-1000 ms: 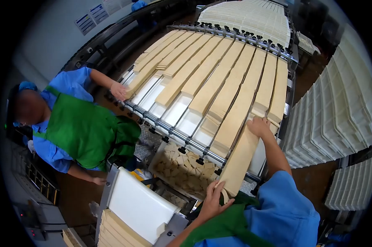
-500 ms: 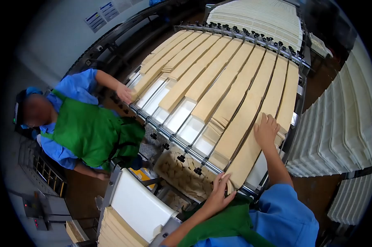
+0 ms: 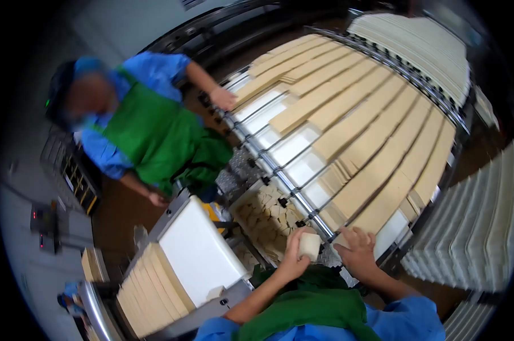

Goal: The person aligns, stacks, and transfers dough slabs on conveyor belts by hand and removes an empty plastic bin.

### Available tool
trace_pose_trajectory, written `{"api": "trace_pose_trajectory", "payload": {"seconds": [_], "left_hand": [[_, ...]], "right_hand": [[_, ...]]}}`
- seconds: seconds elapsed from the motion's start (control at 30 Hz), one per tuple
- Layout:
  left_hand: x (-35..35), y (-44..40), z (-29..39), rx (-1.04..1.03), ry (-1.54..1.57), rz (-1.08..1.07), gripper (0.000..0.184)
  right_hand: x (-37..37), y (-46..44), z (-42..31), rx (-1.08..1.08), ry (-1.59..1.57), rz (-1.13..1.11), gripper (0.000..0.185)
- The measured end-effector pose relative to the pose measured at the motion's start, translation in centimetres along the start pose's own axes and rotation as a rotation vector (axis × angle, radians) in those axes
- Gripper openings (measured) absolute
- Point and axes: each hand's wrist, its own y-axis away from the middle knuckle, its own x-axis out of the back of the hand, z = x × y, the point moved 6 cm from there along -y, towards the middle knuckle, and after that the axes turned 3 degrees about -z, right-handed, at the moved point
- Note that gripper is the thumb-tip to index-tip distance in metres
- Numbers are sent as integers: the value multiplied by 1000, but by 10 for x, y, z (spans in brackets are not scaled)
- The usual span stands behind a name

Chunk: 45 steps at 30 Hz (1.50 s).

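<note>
Near the front rail, my left hand (image 3: 294, 256) grips a small cream-coloured piece (image 3: 309, 246) with a square face and rounded corners. To its right, my right hand (image 3: 356, 250) is curled at the near end of a long row (image 3: 382, 199) of tightly packed cream-coloured pieces. A pale piece (image 3: 341, 241) shows between its thumb and fingers, partly hidden by the hand. The rows lie side by side in white channels (image 3: 296, 145) separated by metal rods. A few thin pieces (image 3: 342, 170) lean loose at one row's near end.
At left, a co-worker in a green apron (image 3: 154, 131) rests a hand (image 3: 223, 99) by the far-left row. Below the rail (image 3: 279, 173) stands a bin of broken pieces (image 3: 265, 219). A white conveyor (image 3: 203, 250) carries more rows (image 3: 154, 290). Stacked white ridged sheets (image 3: 467, 221) stand at right.
Both hands have come to the near end of the rows; the right has drawn back from mid-row. My left hand now holds a piece clear of the row. The view has tilted and shifted left.
</note>
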Motion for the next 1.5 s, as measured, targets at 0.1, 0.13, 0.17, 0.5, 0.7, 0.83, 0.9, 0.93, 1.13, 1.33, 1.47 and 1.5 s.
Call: {"api": "trace_pose_trajectory", "payload": {"seconds": [0.1,0.13,0.17,0.5,0.7,0.83,0.9,0.93,1.13,1.33,1.47,1.5], "left_hand": [[31,19,-38,57,32,178,72],[43,28,-53,43,-68,254,73],[55,40,-59,37,-172,326,75],[157,182,-124,566,-463,455,66],[186,264,-149,981,-535,121,55],[184,250,-138,728,-418,322,23],[187,228,-123,587,-277,471,25],[184,219,-127,595,-141,533,29],[164,176,-102,292,-143,661,45],[135,189,-112,338,-196,432,38],[125,188,-99,276,-76,391,31],[129,190,-91,279,-32,403,29]], "right_hand": [[-5,2,1,10,-35,-24,20],[-10,4,0,-11,19,-37,20],[-11,2,-3,-47,17,-72,23],[-16,-7,-17,78,114,31,19],[-15,-4,-15,104,141,75,25],[-14,-4,-18,81,163,67,26],[-13,-5,-19,56,154,69,25],[-14,-4,-20,60,155,66,25],[-13,0,-18,57,161,74,25],[-19,3,-12,39,139,89,24],[-25,5,-1,83,169,127,24],[-26,5,4,105,230,153,23]]}}
